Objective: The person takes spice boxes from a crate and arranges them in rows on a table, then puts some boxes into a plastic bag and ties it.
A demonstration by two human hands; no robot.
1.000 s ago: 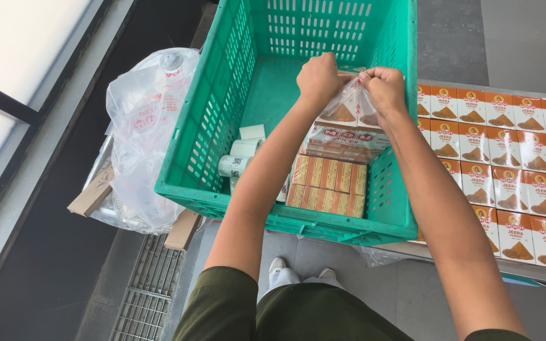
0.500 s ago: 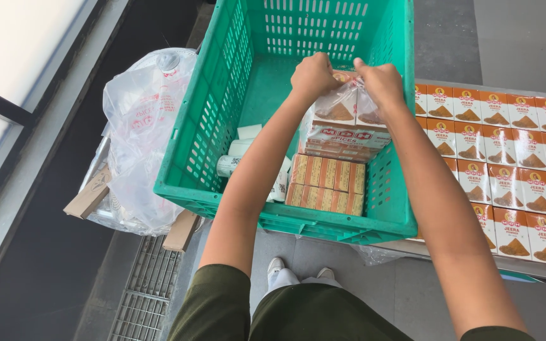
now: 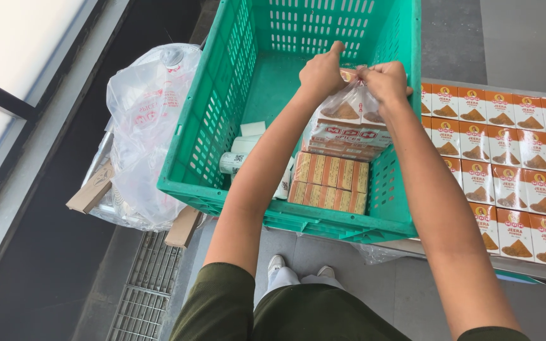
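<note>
Clear plastic bundle of spice boxes hangs upright inside the green crate, directly below both fists; left hand and right hand pinch its gathered top shut

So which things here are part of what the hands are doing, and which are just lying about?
In hand:
- left hand and right hand, both pinching the top of the clear bag of boxes
- green crate beneath it
- wrapped box bundle in the crate

Lying about:
- white bottles in the crate
- rows of orange boxes
- plastic sack
- floor grate
</note>
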